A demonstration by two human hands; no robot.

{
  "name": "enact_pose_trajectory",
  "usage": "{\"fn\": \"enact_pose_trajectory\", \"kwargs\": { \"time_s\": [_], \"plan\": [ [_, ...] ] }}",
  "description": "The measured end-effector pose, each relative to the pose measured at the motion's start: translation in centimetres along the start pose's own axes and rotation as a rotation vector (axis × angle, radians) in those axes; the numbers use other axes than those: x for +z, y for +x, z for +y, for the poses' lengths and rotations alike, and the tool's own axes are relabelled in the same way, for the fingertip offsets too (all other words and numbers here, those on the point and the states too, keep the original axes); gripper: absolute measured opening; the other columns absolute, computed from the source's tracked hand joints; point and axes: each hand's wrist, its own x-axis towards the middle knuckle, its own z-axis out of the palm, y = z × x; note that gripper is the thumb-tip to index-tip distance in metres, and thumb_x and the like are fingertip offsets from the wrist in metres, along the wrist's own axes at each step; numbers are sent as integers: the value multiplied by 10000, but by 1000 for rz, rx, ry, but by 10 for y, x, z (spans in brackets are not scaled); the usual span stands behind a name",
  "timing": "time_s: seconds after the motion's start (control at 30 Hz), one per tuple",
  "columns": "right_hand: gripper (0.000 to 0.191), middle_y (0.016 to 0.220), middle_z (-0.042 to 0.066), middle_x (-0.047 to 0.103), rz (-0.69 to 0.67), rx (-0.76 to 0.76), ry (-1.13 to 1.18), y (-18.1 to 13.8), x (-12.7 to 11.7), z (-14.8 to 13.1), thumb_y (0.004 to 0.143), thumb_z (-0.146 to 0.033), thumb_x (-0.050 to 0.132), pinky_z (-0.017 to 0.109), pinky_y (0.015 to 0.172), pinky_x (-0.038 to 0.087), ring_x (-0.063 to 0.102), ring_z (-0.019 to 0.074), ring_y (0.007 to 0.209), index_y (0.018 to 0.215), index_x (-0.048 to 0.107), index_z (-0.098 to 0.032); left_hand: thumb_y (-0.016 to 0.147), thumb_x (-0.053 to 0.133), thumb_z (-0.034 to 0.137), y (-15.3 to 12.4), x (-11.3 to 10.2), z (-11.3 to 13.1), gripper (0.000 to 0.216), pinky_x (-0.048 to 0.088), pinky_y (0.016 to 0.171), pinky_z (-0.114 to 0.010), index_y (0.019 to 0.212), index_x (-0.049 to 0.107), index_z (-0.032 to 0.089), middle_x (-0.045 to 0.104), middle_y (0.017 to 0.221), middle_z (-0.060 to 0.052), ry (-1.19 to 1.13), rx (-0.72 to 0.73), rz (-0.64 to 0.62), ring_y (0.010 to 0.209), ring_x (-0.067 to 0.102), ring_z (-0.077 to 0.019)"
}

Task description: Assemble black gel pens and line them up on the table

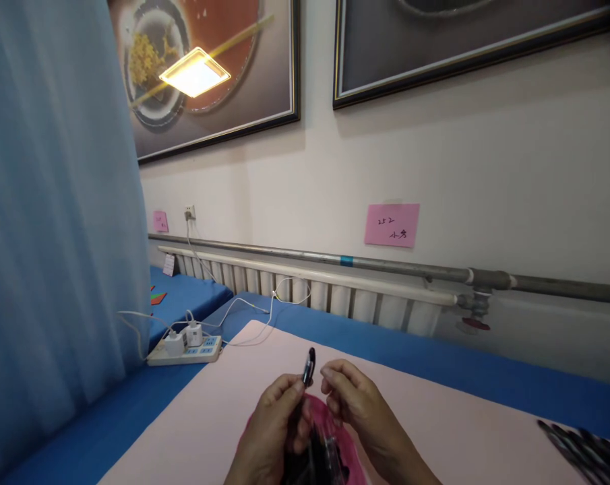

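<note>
Holding a black pen [309,367] upright, the left hand [279,428] had its fingers clamped on the lower barrel, near-centre over the pink mat [436,417] on the blue tabletop [486,377]. The right hand [368,411] sat just right of the pen, fingertips drawn together w/ nothing visible between them; couldn't tell if they touched the pen. Under both hands lay a pink pouch [342,441] w/ dark items inside. Spare pens [588,444] lay at the near right edge, well apart. Far left: a white power strip [186,349] w/ chargers plugged in. A pink note [391,224] was stuck on the wall above the radiator [335,296].
</note>
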Motion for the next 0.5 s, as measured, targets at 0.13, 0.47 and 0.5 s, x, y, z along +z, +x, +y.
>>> {"fn": "enact_pose_trajectory", "kwargs": {
  "time_s": [0.13, 0.47, 0.5],
  "plan": [
    [226, 486, -60, 466, -38, -21, -285, -9, 8, 4, 795, -368, 457, 236, 468, 348, 439, 119, 464, 622, 449, -222, 741, 666, 221, 5, 3, 1, 130, 430, 526, -179, 776, 570, 142, 597, 632, -3, -317, 83, 103, 539, 546, -79],
    [90, 697, -54, 643, -74, -52, -486, -43, 14, 36, 676, -266, 527, 228, 474, 401, 570, 146, 559, 751, 574, -281, 754, 625, 147, 4, 3, -12, 100, 524, 608, -242, 854, 620, 148, 644, 755, -36, -496, 2, 199, 644, 610, -120],
    [136, 702, -57, 644, -81, -32, -494, -48, 7, 42, 703, -279, 490, 234, 467, 397, 578, 147, 546, 809, 570, -308, 726, 654, 148, 3, 7, -16, 130, 530, 620, -245, 853, 625, 155, 648, 761, -31, -474, -24, 203, 658, 617, -124]
  ]
}}
